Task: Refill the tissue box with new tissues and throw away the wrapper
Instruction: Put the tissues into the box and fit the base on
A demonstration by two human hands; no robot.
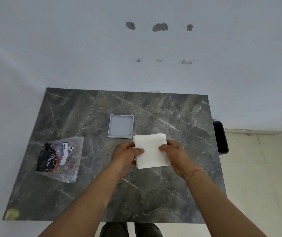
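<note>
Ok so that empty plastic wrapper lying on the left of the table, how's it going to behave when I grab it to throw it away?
The wrapper looks like thin, crinkled clear film, so it will probably be floppy and crumple in the hand. Lying flat and apparently emptied, it is likely very light and might slide on the smooth marble-look table if pushed.

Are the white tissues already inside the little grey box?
No, the tissues are held above the table between the left hand and right hand, next to the empty grey box.
</note>
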